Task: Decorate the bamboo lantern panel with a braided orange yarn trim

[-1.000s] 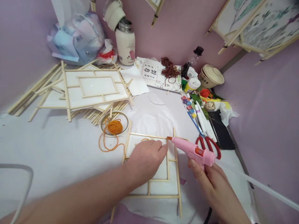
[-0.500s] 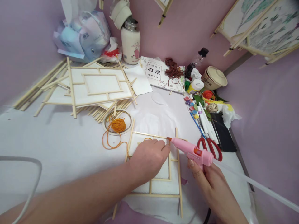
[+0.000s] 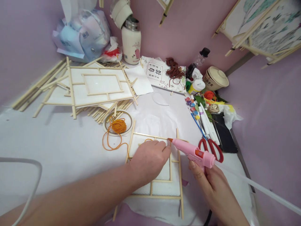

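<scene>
A wooden stick frame (image 3: 180,183) backed with white sheet lies on the table before me. My left hand (image 3: 150,160) is closed above its upper part, fingertips near the top inner corner; what they pinch is hidden. My right hand (image 3: 207,182) grips a pink hot glue gun (image 3: 191,150), whose orange-brown nozzle rests at the frame's top bar, just beyond my left fingertips. A clear glue stick (image 3: 256,183) sticks out of its back. Orange yarn (image 3: 118,125) sits in a ball inside a roll of tape (image 3: 105,128); its strand runs to the frame, and a loop shows above my left hand.
Another stick frame (image 3: 72,91) lies on loose sticks at the back left. An open thermos (image 3: 131,45), a tissue pack (image 3: 87,37) and a book (image 3: 150,80) stand or lie behind. Red-handled scissors (image 3: 219,152), white markers (image 3: 207,122) and a phone (image 3: 225,135) are at right.
</scene>
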The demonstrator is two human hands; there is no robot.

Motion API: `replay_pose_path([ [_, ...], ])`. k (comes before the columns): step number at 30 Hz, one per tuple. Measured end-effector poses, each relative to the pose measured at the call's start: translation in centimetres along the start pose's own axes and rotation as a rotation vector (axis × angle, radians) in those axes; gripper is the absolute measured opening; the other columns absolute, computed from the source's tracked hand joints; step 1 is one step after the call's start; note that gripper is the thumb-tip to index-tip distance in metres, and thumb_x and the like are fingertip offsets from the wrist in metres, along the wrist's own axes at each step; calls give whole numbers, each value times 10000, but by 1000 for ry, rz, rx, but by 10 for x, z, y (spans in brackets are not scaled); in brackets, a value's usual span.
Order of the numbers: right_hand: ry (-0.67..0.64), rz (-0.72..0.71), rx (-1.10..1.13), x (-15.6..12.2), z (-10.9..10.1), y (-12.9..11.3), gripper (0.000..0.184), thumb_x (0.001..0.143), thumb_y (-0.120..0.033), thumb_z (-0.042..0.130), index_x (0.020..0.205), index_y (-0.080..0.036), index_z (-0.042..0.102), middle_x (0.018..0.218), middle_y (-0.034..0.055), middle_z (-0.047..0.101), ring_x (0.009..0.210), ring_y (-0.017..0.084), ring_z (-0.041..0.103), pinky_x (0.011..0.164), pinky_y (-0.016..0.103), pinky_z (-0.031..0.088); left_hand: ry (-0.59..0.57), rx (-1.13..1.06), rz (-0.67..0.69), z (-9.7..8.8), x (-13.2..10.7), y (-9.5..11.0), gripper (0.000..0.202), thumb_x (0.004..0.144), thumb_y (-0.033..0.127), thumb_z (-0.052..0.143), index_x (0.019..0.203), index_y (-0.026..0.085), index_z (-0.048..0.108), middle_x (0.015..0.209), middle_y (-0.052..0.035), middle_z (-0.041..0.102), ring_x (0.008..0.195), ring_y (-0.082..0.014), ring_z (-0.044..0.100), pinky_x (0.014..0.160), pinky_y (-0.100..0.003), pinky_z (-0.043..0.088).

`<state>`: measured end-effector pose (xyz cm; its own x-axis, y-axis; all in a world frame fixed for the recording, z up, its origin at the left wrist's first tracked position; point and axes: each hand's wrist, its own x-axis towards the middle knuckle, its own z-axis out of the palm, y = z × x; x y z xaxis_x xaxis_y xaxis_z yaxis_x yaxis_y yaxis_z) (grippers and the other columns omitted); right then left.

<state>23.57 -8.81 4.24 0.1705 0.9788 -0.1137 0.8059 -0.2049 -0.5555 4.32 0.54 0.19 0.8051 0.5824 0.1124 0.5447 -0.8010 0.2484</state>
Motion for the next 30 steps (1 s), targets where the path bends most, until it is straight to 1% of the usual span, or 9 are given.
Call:
replay_pose_path([
  [3,22,0,-2,-1,-2,-1,421,935,-509,438,646,-214,520,562,1,539,500,155,504,458,247,420,-9,5,-3,0,0,0,238,892,120,494,1113,129,584,773,-40,586,738,-212,593,621,-347,478],
  [7,11,2,18,-2,-1,-2,421,934,-508,440,640,-216,513,554,-3,535,494,152,501,455,246,421,-31,3,-1,0,0,0,250,893,112,486,1127,125,572,777,-44,587,745,-211,596,625,-342,479],
  [14,-5,14,21,0,4,-1,393,941,-492,446,671,-215,519,597,7,566,537,164,528,488,252,438,-20,-15,-7,-2,1,1,184,897,118,487,1044,135,596,778,-42,595,745,-215,598,619,-344,483],
  [18,-13,17,17,-1,6,0,384,940,-486,450,677,-215,519,608,10,573,545,168,533,498,260,436,-10,-26,-12,-2,1,1,181,893,119,487,1036,138,597,782,-41,599,747,-215,602,617,-342,482],
  [23,-53,37,30,-1,6,1,375,941,-486,447,697,-212,526,656,22,598,598,182,557,545,277,450,-3,-27,-13,-2,0,1,168,896,124,490,1030,138,590,793,-43,605,750,-213,609,615,-338,480],
  [30,-63,51,32,-1,7,2,396,941,-492,445,667,-212,505,685,34,620,645,189,575,582,283,458,-2,-32,-8,-3,1,1,148,887,117,514,1015,132,586,783,-44,602,756,-213,613,616,-330,480],
])
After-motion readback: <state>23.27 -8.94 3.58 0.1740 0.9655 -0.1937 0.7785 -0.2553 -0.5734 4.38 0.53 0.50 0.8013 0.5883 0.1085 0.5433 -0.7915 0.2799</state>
